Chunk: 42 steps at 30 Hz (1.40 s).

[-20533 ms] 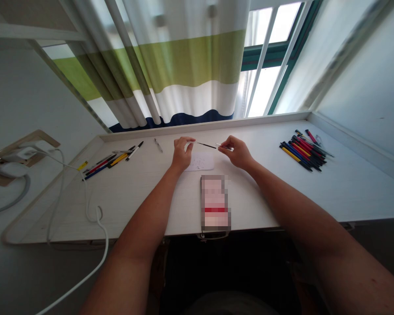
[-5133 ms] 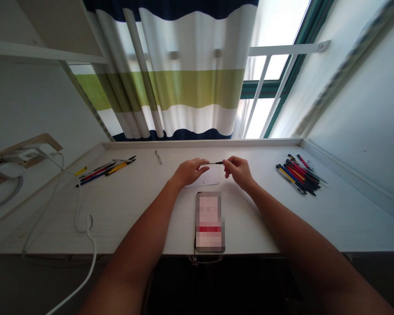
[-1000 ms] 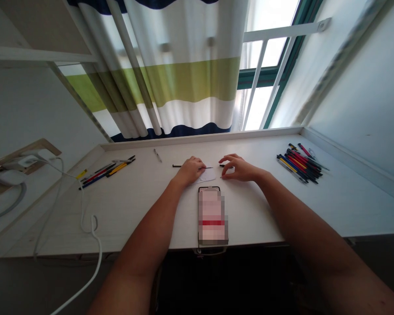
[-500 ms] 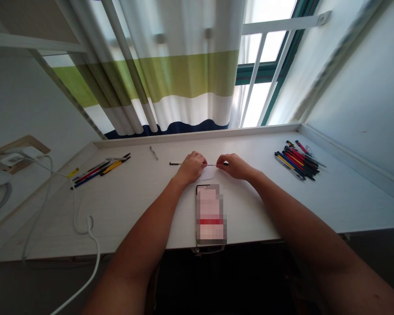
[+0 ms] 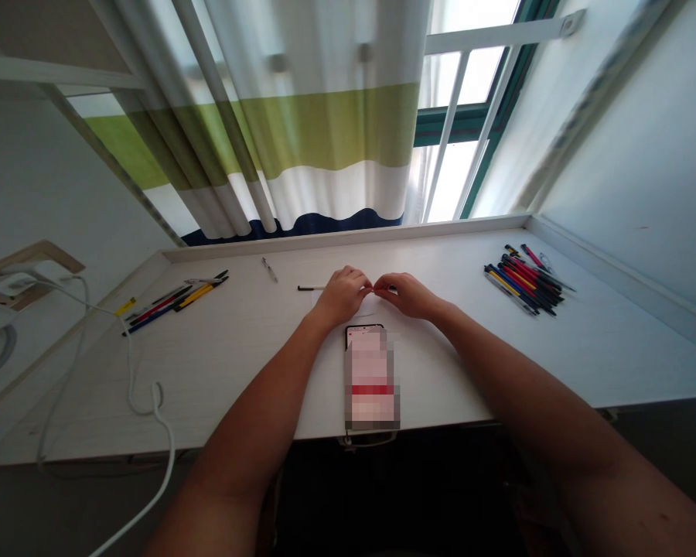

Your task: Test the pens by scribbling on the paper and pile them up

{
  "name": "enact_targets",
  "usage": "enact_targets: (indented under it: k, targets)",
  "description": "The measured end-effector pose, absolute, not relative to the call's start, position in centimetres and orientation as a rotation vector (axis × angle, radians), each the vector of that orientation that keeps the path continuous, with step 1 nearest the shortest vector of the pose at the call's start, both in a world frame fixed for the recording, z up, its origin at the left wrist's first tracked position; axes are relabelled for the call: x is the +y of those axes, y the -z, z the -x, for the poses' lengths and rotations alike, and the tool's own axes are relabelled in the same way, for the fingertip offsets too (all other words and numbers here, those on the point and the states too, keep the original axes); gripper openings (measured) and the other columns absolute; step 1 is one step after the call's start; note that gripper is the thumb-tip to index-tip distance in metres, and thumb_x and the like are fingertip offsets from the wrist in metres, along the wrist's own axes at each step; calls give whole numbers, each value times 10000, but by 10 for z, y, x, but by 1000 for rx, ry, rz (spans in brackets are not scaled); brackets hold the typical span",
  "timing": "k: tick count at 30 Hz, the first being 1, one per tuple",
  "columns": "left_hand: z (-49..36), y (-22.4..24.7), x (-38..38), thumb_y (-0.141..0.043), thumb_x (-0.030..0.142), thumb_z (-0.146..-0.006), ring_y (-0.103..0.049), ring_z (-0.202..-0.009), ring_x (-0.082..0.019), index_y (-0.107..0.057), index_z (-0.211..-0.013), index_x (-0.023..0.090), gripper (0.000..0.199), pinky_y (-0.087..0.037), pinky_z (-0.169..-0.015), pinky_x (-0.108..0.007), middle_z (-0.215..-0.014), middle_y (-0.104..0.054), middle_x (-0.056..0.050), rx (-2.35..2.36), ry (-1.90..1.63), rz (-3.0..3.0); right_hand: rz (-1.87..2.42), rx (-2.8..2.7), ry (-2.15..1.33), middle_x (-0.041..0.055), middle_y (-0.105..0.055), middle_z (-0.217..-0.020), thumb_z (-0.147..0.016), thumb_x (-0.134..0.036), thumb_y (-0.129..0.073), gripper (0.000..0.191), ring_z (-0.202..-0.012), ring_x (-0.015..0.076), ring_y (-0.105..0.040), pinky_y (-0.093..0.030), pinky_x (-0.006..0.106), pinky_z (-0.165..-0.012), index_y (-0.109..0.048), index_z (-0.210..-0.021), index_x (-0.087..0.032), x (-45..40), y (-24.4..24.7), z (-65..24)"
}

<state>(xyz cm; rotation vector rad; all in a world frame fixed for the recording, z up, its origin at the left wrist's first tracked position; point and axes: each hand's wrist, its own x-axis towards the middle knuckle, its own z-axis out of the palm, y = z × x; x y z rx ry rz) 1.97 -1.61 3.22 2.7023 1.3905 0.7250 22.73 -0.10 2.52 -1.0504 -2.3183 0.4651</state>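
Head: left hand [image 5: 346,294] meets right hand [image 5: 407,295]

White desk [image 5: 209,367]: phone [image 5: 371,371], paper [image 5: 366,310], lone pen [image 5: 270,269], loose pens [image 5: 177,300] left, pen pile [image 5: 525,285] right, cable [image 5: 131,375].

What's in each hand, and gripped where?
The left hand seems to hold a slim pen, black end out left, exact grip hidden; what the right hand pinches can't be told.

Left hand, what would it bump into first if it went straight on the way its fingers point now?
Probably the right hand: its fingertips touch or nearly touch those of the left hand, though depth is hard to judge here.
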Motion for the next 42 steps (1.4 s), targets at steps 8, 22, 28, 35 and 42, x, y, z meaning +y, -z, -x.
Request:
enact_targets:
  k: [8,22,28,35,42]
  targets:
    - [21,-25,2,-527,210,-1000,-589,-1160,-301,-797,-1137,206,303,-461,-1045,-478,-1152,-770,-106,1655,-541,-2566,1073,-2355,-421,101,-773,-1056,-969,-154,-573,227,-958,249,-707,-540,394,-902,-793,-1009,-194,6,-24,-235]
    - [16,-35,-5,-615,317,-959,-584,-1164,-295,-808,-1018,235,218,-418,-1070,-476,-1157,-763,-87,1582,-338,-2606,1176,-2448,-246,123,-749,-1094,-946,-188,-610,191,-1130,320,-603,-454,511,-1027,-800,-939,-204,9,-19,-237]
    - [6,-40,-10,-585,263,-988,-621,-1106,-287,-762,-992,200,188,-450,-1021,-469,-1067,-770,-95,1513,-577,-2639,1092,-2326,-313,115,-759,-1104,-945,-265,-666,219,-1108,312,-641,-475,525,-1020,-775,-1131,-221,2,-24,-231]
    - [-14,-39,-21,-591,291,-1009,-676,-1001,-246,-735,-1026,189,177,-498,-980,-425,-1038,-765,-84,1406,-806,-2500,923,-2178,-479,63,-805,-977,-974,-301,-667,148,-854,208,-726,-546,341,-808,-786,-1012,-220,-6,-28,-220]
    - [-10,-41,-18,-509,326,-1050,-703,-930,-219,-717,-1036,209,240,-510,-961,-393,-967,-783,-56,1326,-918,-2432,911,-2135,-383,67,-809,-979,-988,-284,-650,142,-876,218,-740,-555,375,-855,-774,-987,-215,-3,-28,-223]
